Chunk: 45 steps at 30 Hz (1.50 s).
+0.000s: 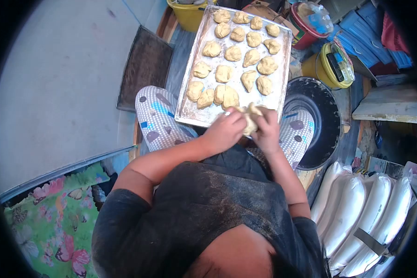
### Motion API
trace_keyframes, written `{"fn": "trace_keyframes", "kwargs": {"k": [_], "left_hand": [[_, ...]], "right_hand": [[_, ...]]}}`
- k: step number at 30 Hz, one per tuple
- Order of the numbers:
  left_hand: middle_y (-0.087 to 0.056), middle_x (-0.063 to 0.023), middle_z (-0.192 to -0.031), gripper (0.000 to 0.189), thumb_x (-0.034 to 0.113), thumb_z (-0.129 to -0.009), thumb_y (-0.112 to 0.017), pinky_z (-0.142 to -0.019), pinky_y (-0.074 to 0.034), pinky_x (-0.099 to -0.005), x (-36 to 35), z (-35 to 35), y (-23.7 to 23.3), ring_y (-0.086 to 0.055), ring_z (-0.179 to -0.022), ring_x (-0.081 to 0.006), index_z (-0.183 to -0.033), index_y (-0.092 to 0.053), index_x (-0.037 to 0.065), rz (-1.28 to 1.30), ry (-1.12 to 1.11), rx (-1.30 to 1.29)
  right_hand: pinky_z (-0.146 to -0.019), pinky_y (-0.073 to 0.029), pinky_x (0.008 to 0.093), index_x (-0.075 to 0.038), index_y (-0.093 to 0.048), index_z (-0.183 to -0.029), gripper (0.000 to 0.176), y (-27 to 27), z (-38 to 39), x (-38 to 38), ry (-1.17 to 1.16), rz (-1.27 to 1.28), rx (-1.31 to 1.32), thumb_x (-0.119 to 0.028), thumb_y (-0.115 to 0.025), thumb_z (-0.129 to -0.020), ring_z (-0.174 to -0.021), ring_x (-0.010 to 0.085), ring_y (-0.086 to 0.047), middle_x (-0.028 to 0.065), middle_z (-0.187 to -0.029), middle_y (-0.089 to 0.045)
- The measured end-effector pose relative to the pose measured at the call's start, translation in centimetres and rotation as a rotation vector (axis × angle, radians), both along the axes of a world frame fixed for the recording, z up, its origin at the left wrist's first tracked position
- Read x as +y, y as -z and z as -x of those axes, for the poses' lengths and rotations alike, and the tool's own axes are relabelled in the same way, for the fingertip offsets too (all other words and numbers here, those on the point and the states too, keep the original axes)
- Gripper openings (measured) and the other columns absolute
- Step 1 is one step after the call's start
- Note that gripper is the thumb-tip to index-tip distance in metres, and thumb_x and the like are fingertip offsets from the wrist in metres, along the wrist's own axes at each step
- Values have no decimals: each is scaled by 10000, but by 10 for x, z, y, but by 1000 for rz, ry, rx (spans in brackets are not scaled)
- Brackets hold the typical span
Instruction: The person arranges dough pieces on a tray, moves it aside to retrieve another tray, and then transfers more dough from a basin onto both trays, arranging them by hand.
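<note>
The left hand (224, 130) and right hand (267, 131) both clasp one dough piece (251, 119) over the tray's (188, 116) near edge, fingers curled, seemingly pressing it between them.

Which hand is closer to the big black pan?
Right. The right hand sits just beside the black pan; the left hand is farther away, across the dough.

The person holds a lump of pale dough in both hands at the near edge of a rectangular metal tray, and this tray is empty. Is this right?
No. The head view shows the rectangular metal tray is not empty: many pale dough pieces lie on it. The left hand and right hand do hold the lump of pale dough at its near edge.
</note>
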<state>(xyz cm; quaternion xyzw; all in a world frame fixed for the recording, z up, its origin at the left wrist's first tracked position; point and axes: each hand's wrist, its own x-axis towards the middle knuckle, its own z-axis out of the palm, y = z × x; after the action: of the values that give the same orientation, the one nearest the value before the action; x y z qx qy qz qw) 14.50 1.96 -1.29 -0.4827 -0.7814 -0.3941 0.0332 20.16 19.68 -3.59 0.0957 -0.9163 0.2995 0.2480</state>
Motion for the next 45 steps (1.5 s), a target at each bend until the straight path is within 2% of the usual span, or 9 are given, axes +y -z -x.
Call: {"fn": "trace_keyframes", "kwargs": {"k": [5,8,13,18,21,23,29,36,45], "left_hand": [[-564,-144,-992,303,-3,-688,-651,-903,-456,-408,81,3,-79,-560,-984,-334,-985,-590,5,-427,232,142],[-496,-158,-1310,589,-36,-725,-574,-995,-426,-443,129,-3,-96,-437,-1262,-363,-1297,-467,56,-469,598,-69],[-531,-128,-1292,426,-21,-721,-536,-1018,-381,-453,95,12,-94,-447,-1258,-343,-1129,-613,74,-207,297,245],[-612,-119,-1045,353,52,-729,-583,-966,-352,-440,-15,51,-41,-521,-1088,-302,-1080,-620,41,315,-308,99],[-618,-104,-1044,326,164,-759,-649,-972,-303,-435,-33,55,-14,-518,-1121,-268,-1071,-629,71,376,-360,126],[-619,-96,-1040,321,189,-762,-661,-977,-290,-449,-31,56,0,-521,-1116,-260,-1062,-633,79,380,-354,152],[-629,-42,-970,277,217,-765,-687,-978,-258,-504,-9,43,7,-533,-1075,-227,-1022,-646,123,289,-252,143],[-600,-46,-1082,437,164,-777,-655,-974,-263,-492,-9,24,-6,-481,-1133,-235,-1204,-568,119,203,-238,161],[-617,-15,-1034,331,202,-761,-698,-936,-278,-450,-54,41,9,-497,-1092,-211,-1077,-640,121,322,-411,229]], "right_hand": [[-841,-482,383,-56,-692,-954,420,-89,-28,50,487,-64,417,-76,-823,-556,-979,305,-588,147,-1030,-617],[-832,-500,374,-60,-662,-1021,393,-104,-46,119,683,-173,661,-162,-828,-680,-987,274,-577,125,-1067,-579],[-1004,-365,463,-119,-564,-1242,521,-87,-64,182,1035,-591,-153,-68,-650,-731,-1191,384,-467,167,-1313,-503],[-930,-443,372,-63,-621,-1086,373,-83,-22,59,310,91,-188,-72,-691,-720,-1057,308,-574,133,-1087,-618],[-944,-430,403,-75,-564,-1210,480,-34,16,-13,9,72,-270,-165,-685,-755,-1087,337,-536,165,-1179,-557],[-845,-467,412,-57,-599,-1128,413,-16,33,-34,-15,-90,-81,-146,-712,-740,-982,345,-573,179,-1114,-576],[-726,-498,396,-23,-619,-887,176,-34,7,-6,182,265,-123,-50,-666,-720,-821,339,-596,137,-880,-582],[-809,-444,394,-48,-633,-957,248,-35,-10,3,219,19,-201,-123,-686,-727,-922,301,-572,112,-968,-597],[-858,-359,389,-143,-665,-1005,259,-21,28,-29,21,-114,-147,-158,-652,-747,-1011,209,-539,19,-1017,-625]]}}
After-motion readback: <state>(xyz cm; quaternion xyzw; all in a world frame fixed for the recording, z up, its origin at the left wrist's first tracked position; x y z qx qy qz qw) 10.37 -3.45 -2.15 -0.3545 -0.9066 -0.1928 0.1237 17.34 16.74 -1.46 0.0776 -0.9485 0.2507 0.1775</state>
